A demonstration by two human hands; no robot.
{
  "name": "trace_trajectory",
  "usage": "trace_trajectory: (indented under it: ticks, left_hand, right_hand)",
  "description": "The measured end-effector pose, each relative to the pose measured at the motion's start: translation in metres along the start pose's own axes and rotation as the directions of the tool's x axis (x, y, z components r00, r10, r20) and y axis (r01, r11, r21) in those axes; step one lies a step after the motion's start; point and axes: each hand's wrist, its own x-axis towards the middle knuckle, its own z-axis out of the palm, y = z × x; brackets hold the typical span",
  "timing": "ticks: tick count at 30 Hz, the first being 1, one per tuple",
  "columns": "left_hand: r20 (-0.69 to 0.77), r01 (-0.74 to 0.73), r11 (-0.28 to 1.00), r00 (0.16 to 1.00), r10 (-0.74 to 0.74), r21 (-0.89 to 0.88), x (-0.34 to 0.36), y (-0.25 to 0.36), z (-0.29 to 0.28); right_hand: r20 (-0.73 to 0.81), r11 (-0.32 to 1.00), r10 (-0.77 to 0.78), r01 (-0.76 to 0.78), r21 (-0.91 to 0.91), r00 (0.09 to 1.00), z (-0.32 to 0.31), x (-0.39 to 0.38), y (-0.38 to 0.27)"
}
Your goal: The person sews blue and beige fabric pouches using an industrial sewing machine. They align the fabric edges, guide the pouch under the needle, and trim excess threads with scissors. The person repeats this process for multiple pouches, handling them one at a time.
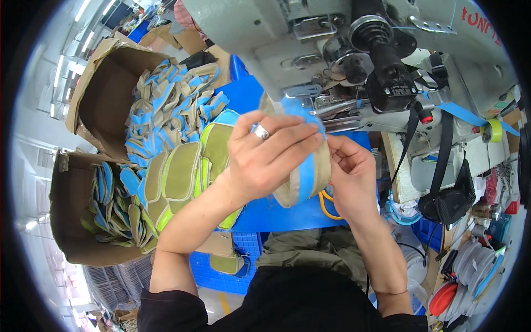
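Observation:
A beige fabric band (322, 171) with a blue strip along it curves in a loop under the sewing machine (243, 39). My left hand (271, 157), a ring on one finger, lies across the band; its fingertips press together on the blue strip close to the presser foot area. The left thumb is hidden. Beside the band's right edge, my right hand (354, 171) is closed, thumb and forefinger pinching that edge. Just below the band, orange scissor handles (326, 205) show on the blue table (263, 213).
Left of my arm lie overlapping green-and-olive padded pieces (181, 169). Behind them is a heap of beige-and-blue bands (171, 99). Two cardboard boxes (91, 99) stand at the left. A blue tape strip (462, 113) and a black strap (442, 160) hang at the right.

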Motion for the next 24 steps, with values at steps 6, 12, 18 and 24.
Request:
trace_trajectory:
  ticks: [6,12,18,24]
  left_hand:
    - [0.014,-0.002,0.999,1.0,0.001,0.041,0.004,-0.003,-0.002]
    - [-0.008,-0.011,0.998,1.0,0.011,0.056,0.006,0.002,-0.007]
    - [-0.028,-0.057,0.998,0.998,0.056,-0.037,0.003,-0.003,0.0]
    - [0.09,0.237,0.886,0.972,-0.219,-0.398,-0.002,0.0,-0.007]
  right_hand:
    - [-0.008,0.999,0.004,-0.005,-0.032,1.0,0.006,0.006,-0.007]
    - [-0.004,0.999,-0.029,0.029,-0.033,1.0,0.009,0.006,-0.01]
    - [0.003,0.995,-0.065,0.065,-0.069,0.998,0.004,0.004,-0.007]
    - [-0.007,0.994,-0.079,0.078,-0.074,0.997,0.003,0.004,-0.003]
